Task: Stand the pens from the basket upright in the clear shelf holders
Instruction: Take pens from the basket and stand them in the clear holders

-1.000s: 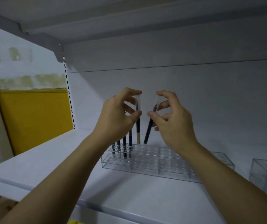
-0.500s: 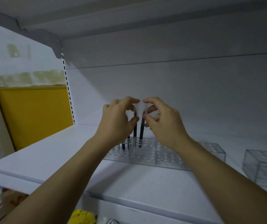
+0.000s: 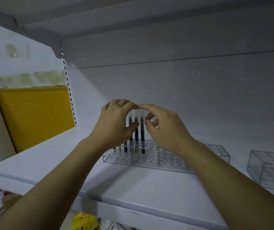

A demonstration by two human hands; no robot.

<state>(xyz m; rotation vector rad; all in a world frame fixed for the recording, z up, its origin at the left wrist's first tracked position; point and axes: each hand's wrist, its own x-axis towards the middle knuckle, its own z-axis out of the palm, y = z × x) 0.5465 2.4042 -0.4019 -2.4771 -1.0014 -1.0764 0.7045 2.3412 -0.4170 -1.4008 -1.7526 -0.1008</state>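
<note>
White shelf (image 3: 63,161), clear holder (image 3: 167,161) lying L–R across it, mid-depth. Three dark pens w/ clear caps stand upright in its left part: left pen (image 3: 130,130), mid pen (image 3: 136,135), right pen (image 3: 142,138), just beside each other. More pen ends (image 3: 125,147) lower left in the same holder, mostly hidden by the wrist.

Left hand (image 3: 114,125): grip narrow, holding mid pen; thumb on barrel, forefinger curled over cap tops.

Right hand (image 3: 165,130): grip narrow, holding right pen near cap; forefinger tip on top, thumb at side. Contact a bit blurred.

Second holder (image 3: 269,168) far right on shelf, well apart. Yellow panel (image 3: 33,117) at left. Yellow soft toy (image 3: 84,220) below shelf edge.
</note>
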